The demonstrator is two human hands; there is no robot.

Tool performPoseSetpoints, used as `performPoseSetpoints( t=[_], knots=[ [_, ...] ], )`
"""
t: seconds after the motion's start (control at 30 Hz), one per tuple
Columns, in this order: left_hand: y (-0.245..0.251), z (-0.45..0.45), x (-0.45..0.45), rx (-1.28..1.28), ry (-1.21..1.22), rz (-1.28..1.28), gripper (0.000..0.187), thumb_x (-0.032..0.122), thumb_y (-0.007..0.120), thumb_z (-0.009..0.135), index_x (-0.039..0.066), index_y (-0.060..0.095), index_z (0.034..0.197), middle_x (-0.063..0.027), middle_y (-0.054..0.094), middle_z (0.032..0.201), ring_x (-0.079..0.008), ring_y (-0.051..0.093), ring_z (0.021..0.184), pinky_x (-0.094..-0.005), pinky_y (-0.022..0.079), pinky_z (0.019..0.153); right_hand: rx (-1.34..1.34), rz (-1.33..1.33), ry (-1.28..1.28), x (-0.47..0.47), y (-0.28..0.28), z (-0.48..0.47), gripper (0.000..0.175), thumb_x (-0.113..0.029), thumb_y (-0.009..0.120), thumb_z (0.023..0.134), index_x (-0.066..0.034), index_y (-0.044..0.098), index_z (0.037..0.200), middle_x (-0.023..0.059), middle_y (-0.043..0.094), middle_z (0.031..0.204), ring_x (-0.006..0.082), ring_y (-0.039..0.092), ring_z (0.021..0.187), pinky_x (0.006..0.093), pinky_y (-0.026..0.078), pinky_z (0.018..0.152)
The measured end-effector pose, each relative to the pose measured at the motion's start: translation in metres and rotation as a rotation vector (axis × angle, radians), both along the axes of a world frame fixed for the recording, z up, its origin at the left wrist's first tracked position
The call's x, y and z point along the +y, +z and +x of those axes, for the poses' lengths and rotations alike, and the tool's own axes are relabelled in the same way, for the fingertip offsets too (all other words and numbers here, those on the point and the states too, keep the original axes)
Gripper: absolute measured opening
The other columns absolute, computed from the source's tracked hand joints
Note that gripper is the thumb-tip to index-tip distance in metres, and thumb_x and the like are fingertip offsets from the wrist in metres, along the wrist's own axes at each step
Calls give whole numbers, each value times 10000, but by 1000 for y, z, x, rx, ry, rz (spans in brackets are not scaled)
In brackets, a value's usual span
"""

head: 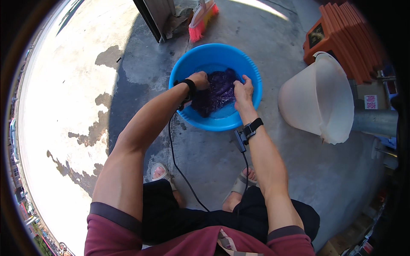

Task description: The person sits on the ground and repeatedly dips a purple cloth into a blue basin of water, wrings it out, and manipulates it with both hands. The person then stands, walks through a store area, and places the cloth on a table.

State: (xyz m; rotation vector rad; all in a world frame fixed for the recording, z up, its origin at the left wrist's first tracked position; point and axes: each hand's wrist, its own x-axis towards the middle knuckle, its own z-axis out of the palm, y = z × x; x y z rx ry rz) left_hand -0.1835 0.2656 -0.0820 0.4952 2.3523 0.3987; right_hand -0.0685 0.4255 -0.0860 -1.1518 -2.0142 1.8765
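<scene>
A wet, dark purple cloth lies bunched in shallow water inside a round blue plastic basin on the floor. My left hand is curled on the cloth's left edge, its fingertips partly hidden. At the right edge of the cloth is my right hand, thumb and forefinger spread. Its other fingers are out of sight, so a grip there is not certain. Both wrists wear black straps with small devices, and black cables run from them toward my body.
An off-white plastic bucket with a ragged rim lies tilted to the right. Behind it stand stacked orange-brown tiles. A broom with pink bristles rests beyond the basin, near a metal post. My sandalled feet flank the near side.
</scene>
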Motion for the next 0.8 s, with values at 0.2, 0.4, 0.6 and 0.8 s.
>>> performPoseSetpoints(
  t=[0.2,0.4,0.6,0.8],
  knots=[
    [-7,12,23,-33,168,102,455,286,710,878,-10,675,1222,-214,656,1300,-361,632,1207,-481,521,984,-118,-511,-194,-12,-12,7,765,-187,676,842,-45,359,1524,209,358,1567,371,336,1444,564,251,1168],
    [55,14,21,-338,259,349,373,317,681,961,51,641,1219,-134,680,1166,-250,635,1139,-353,499,993,-154,-839,-210,-30,2,13,529,-343,539,988,-110,471,1458,152,403,1561,344,353,1430,612,138,1207],
    [100,29,15,-478,330,754,340,354,651,1006,89,623,1217,-71,640,1195,-183,603,1159,-340,511,1021,86,-1055,45,-37,17,1,501,-453,433,1063,-171,470,1476,118,485,1519,293,471,1369,550,337,1148],
    [126,5,-18,-164,185,800,450,431,661,992,72,604,1258,-115,653,1165,-209,638,1076,-365,523,970,279,-601,122,-13,60,-10,414,-403,576,1024,-95,595,1300,89,659,1207,212,610,1110,400,488,980]
  ],
)
